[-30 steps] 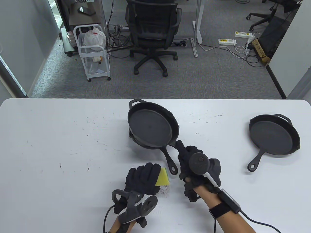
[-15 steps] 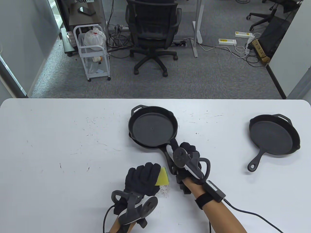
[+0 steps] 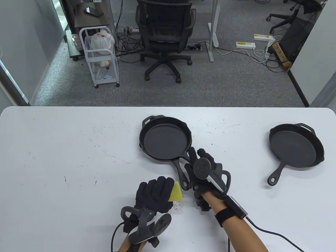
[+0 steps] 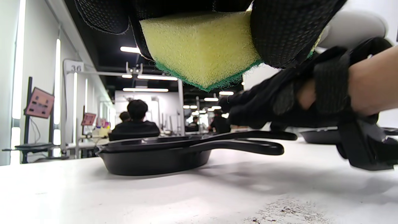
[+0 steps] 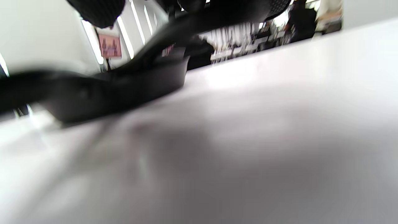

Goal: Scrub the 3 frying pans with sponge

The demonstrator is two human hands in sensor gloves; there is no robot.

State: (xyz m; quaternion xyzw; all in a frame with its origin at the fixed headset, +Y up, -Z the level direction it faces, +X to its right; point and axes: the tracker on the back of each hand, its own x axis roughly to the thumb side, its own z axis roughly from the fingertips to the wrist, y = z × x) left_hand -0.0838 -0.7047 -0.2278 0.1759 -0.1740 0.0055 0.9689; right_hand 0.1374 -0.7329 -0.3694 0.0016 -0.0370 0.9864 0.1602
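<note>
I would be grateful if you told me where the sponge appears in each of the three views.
Table view: sponge low centre, held in the left hand, beside the stacked pans' handles.
Left wrist view: sponge top centre, yellow with a green underside, between gloved fingers.
Right wrist view: not in it.
Shared landmark: stacked pans.

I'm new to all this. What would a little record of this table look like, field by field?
Left hand: holds a yellow sponge with a green underside, above the table
Right hand: over the handle of the top pan; grip hidden
Stacked pans: two, nested, mid-table, handles toward the person
Third pan: alone at right, untouched
Crumbs: dark specks by the sponge
Scrubbing: not under way
</note>
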